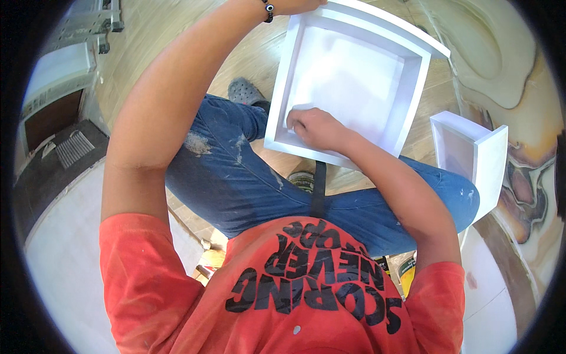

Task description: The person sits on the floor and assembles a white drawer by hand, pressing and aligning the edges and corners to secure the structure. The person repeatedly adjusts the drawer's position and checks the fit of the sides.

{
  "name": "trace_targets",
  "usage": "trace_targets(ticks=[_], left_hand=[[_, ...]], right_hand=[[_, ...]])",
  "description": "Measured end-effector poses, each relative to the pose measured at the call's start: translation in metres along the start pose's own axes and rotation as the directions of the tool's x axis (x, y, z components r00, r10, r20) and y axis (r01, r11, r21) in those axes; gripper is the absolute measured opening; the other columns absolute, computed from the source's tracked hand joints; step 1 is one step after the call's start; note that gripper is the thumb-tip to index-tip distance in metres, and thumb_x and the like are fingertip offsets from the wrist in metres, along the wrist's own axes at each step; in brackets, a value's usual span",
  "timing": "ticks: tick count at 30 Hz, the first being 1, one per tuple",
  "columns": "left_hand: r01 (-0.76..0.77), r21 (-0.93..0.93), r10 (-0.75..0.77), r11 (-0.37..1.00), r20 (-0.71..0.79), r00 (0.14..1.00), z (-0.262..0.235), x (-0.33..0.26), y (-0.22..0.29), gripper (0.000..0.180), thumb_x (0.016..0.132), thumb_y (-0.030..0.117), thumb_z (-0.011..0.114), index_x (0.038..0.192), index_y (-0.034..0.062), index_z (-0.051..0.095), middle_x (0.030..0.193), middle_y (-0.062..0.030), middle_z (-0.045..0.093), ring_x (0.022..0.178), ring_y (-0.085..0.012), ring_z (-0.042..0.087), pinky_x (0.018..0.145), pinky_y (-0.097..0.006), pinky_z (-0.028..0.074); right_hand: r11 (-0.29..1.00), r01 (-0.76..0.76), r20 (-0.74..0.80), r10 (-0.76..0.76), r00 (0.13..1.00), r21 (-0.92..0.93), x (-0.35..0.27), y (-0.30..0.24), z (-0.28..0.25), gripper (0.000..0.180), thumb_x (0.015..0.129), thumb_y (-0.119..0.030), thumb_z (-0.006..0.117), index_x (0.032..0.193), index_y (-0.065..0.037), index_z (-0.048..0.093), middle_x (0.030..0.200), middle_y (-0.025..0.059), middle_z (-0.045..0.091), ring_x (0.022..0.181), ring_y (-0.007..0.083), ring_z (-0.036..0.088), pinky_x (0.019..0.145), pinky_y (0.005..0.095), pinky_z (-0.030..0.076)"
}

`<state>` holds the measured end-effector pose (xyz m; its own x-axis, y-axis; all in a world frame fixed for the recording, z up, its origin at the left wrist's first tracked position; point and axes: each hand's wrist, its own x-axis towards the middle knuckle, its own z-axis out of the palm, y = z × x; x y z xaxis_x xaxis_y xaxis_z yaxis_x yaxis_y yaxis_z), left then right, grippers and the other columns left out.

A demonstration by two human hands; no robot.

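Note:
A white drawer [348,78] lies open side up across my knees, its longer front panel [389,26] at the far end. At the top edge of the view, my left hand [295,5] grips the drawer's far left corner; most of its fingers are cut off by the frame. Inside the drawer, my right hand [318,127] is closed, with curled fingers pressed against the near left inner corner. Whatever its fingers hold, if anything, is hidden beneath them.
A second white drawer [469,150] stands on end beside my right knee. Marbled, swirl-patterned panels [501,59] line the right. On the left are a dark surface with a ridged grey piece [75,150] and white boards [71,259]. Wood-look floor [153,65] runs below.

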<state>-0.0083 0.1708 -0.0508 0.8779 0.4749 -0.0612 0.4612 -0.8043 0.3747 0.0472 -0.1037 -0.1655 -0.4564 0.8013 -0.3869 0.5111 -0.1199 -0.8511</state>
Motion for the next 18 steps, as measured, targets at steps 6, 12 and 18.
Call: trace_targets(ticks=[6, 12, 18], left_hand=[[0.026, 0.023, -0.028, 0.999, 0.049, 0.998, -0.005, 0.002, 0.002, 0.013, 0.084, 0.010, 0.065, 0.095, 0.0022, 0.064, 0.091, -0.0250, 0.071, 0.093, -0.0454, 0.069, 0.081, -0.054, 0.053], [0.037, 0.050, -0.040, 0.998, 0.060, 0.997, -0.005, 0.003, 0.003, 0.013, 0.084, 0.009, 0.064, 0.095, 0.0020, 0.064, 0.091, -0.0254, 0.071, 0.094, -0.0451, 0.069, 0.082, -0.055, 0.053], [0.000, 0.049, -0.001, 0.999, 0.028, 1.000, -0.001, 0.000, -0.003, 0.013, 0.084, 0.010, 0.061, 0.095, 0.0030, 0.065, 0.091, -0.0253, 0.071, 0.094, -0.0449, 0.069, 0.083, -0.055, 0.053]], right_hand=[[0.921, 0.019, -0.107, 0.024, 0.994, 0.390, 0.002, 0.001, 0.003, 0.009, 0.093, -0.014, 0.057, 0.096, -0.005, 0.055, 0.073, 0.0070, 0.050, 0.069, 0.0174, 0.048, 0.068, 0.0367, 0.043], [0.943, 0.090, 0.017, -0.100, 0.995, 0.319, 0.005, 0.003, 0.001, 0.022, 0.093, -0.021, 0.055, 0.097, 0.000, 0.057, 0.085, 0.0235, 0.063, 0.081, 0.0379, 0.064, 0.075, 0.0492, 0.047], [0.943, 0.095, 0.137, -0.146, 0.980, 0.318, 0.005, -0.006, 0.001, 0.024, 0.093, -0.022, 0.054, 0.093, 0.002, 0.057, 0.086, 0.0253, 0.062, 0.082, 0.0408, 0.063, 0.076, 0.0498, 0.048]])
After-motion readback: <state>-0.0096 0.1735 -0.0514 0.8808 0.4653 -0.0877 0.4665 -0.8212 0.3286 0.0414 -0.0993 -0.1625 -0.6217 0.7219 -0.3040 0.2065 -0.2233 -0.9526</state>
